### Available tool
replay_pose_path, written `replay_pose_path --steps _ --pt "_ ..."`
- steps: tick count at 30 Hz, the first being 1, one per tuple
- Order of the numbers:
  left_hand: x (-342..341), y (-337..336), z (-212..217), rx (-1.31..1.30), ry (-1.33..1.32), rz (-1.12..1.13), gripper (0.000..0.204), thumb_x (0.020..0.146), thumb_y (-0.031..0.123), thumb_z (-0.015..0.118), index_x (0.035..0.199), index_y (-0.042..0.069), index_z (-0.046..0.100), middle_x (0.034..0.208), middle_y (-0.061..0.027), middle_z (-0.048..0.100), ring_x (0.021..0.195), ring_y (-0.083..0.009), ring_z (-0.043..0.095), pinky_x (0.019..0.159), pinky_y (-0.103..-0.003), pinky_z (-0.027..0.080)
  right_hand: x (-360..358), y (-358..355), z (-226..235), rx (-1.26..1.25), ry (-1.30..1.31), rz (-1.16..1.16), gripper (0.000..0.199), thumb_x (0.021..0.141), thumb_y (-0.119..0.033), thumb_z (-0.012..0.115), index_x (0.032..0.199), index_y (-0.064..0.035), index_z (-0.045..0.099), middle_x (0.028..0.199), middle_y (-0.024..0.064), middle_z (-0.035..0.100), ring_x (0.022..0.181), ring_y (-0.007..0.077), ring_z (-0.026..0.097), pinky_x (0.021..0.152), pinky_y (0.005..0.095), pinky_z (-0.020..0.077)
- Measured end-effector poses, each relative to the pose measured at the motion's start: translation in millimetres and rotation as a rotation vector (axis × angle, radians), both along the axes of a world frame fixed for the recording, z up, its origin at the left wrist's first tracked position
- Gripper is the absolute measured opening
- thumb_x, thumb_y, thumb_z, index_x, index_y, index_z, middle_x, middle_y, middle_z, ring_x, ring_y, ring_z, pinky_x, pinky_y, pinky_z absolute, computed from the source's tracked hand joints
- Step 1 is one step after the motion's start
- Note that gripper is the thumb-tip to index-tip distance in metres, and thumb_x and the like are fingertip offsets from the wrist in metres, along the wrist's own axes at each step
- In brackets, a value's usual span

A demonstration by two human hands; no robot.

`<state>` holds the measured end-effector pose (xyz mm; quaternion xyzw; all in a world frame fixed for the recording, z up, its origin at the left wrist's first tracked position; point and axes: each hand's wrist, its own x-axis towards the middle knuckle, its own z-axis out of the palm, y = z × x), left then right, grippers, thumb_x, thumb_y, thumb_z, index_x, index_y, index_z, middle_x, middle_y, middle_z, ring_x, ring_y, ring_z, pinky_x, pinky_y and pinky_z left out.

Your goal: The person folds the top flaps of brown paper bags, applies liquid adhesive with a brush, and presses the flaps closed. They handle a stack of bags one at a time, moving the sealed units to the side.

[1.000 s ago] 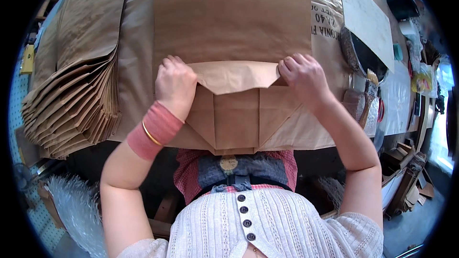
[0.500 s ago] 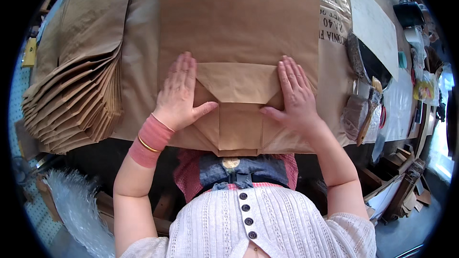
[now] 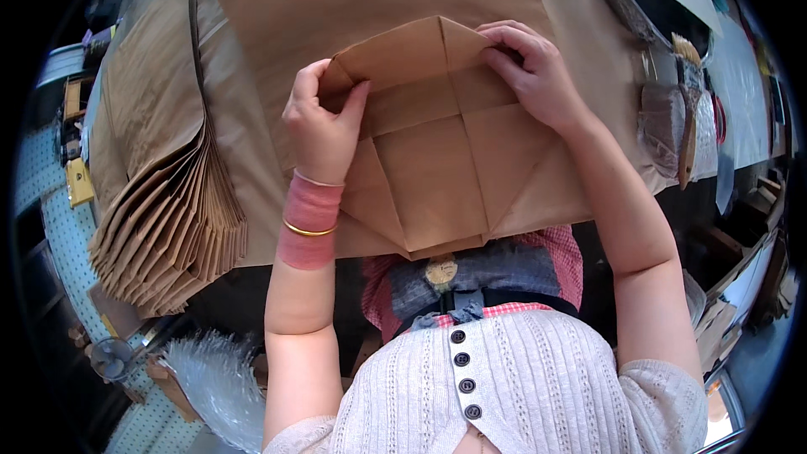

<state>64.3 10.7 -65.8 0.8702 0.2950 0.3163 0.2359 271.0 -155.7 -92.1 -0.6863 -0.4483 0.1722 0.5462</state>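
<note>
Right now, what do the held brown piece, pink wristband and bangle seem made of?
Brown piece: probably matte kraft paper, given its sharp creases. Pink wristband: likely soft cloth, dull and wrinkled. Bangle: perhaps polished metal, gold-coloured with bright highlights.

A large brown paper bag (image 3: 424, 172) lies flat on the brown-covered table (image 3: 605, 71), its long plain body running away toward the top of the view. Its near end is folded into a creased bottom, close to the table's near edge. A flap (image 3: 395, 59) stands up across the far side of this bottom, held at both ends, its upper edge peaking at an upright crease (the left end bends inward). Below it a crease runs across, and two long ones frame a flat middle panel. Slanting folds narrow the paper on either side toward a short near edge, which sits slightly askew. The paper looks matt and unprinted where it shows.
</note>
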Motion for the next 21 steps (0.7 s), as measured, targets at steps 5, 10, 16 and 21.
replay_pose_path --steps 5,10,16,21 --pt "-19 16 -12 -0.157 -0.002 -0.036 0.034 0.077 0.016 0.080 0.104 0.004 0.063 0.093 -0.0123 0.069 0.083 -0.0274 0.068 0.075 -0.035 0.054 -31 -4 33 0.241 -0.514 -0.126 0.028 0.072 0.004 0.067 0.099 -0.0053 0.069 0.091 0.0094 0.064 0.082 0.0275 0.062 0.071 0.0365 0.0521" --pt "-13 7 2 -0.149 0.021 -0.013 0.035 0.077 0.018 0.079 0.104 0.005 0.063 0.092 -0.0124 0.069 0.083 -0.0278 0.067 0.074 -0.035 0.054 -101 44 36 0.069 -0.115 0.072 0.023 0.079 0.000 0.061 0.100 -0.0059 0.069 0.090 0.0132 0.063 0.082 0.0340 0.064 0.072 0.0410 0.0534" --pt "-7 1 1 -0.126 0.023 0.001 0.033 0.075 0.018 0.079 0.099 0.005 0.062 0.087 -0.0125 0.067 0.080 -0.0284 0.066 0.071 -0.037 0.053 -98 60 25 0.013 0.001 0.076 0.020 0.085 -0.004 0.057 0.102 -0.0035 0.068 0.096 0.0166 0.065 0.087 0.0358 0.064 0.075 0.0421 0.0534" --pt "-7 -4 12 -0.091 0.062 -0.023 0.023 0.080 0.010 0.066 0.101 0.002 0.062 0.089 -0.0148 0.067 0.080 -0.0295 0.066 0.073 -0.037 0.052 -93 61 22 0.017 -0.037 0.091 0.020 0.085 -0.002 0.058 0.103 -0.0010 0.067 0.095 0.0172 0.066 0.085 0.0328 0.066 0.075 0.0394 0.0529"
